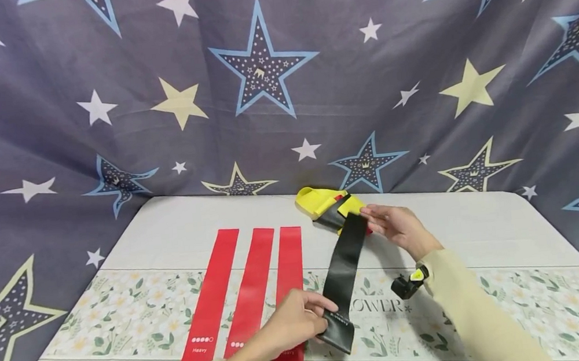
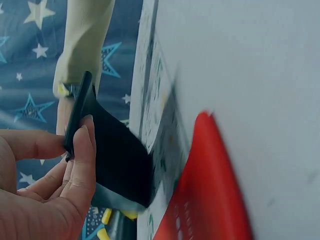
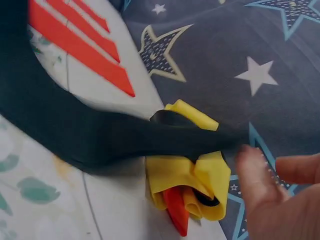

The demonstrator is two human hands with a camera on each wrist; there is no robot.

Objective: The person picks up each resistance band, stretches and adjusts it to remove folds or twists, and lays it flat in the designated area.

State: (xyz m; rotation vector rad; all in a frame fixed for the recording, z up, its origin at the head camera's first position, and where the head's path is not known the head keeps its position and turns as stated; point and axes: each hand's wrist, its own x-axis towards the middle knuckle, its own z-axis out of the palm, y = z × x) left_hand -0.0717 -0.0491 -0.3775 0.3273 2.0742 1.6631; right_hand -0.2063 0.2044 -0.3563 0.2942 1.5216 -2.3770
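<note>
Two hands: both worked at one black band, which slanted over the floral tabletop to the right of three red bands.
Left hand: the thumb and fingers were clamped on the black band close to its near end; a short flap extended past the fingertips. The left wrist view showed this end raised above the table surface.
Right hand: positioned at the far end of the black band. The right wrist view showed the thumb and nearest finger apart; blur prevented telling whether a fingertip touched the band.
Red bands: three units lay flat, side by side with gaps between. The leftmost bore the white word "Heavy" and a row of dots. The left hand and forearm passed over the near parts of the other two.
Bundle: yellow, black and red material was gathered in folds at the back of the table, just beside the far end of the black band.
Backdrop: dark, star-printed cloth stood behind the table.
</note>
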